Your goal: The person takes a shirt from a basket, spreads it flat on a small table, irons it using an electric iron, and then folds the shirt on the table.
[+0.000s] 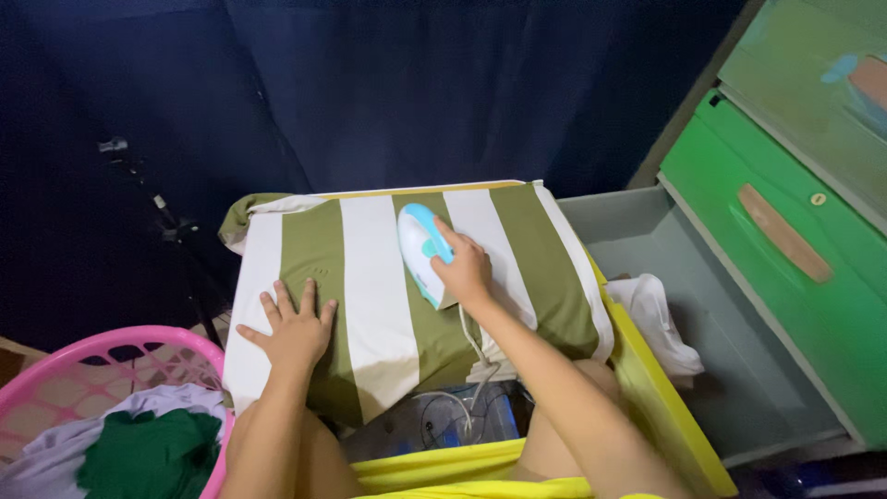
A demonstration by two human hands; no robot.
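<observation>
Head view: right hand (pixel 465 268) grip grasps iron (pixel 420 248), left hand (pixel 294 331) released flat on striped cloth (pixel 383 296), pink basket (pixel 139 344) beside.

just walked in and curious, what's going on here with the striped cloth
A person is ironing. Their right hand grips a small white and turquoise iron resting on a green and white striped garment spread over a small board. Their left hand lies flat on the cloth, fingers spread, holding it down. The iron's cord trails toward the person. A pink laundry basket with clothes sits at the left, an open grey drawer at the right.
</observation>
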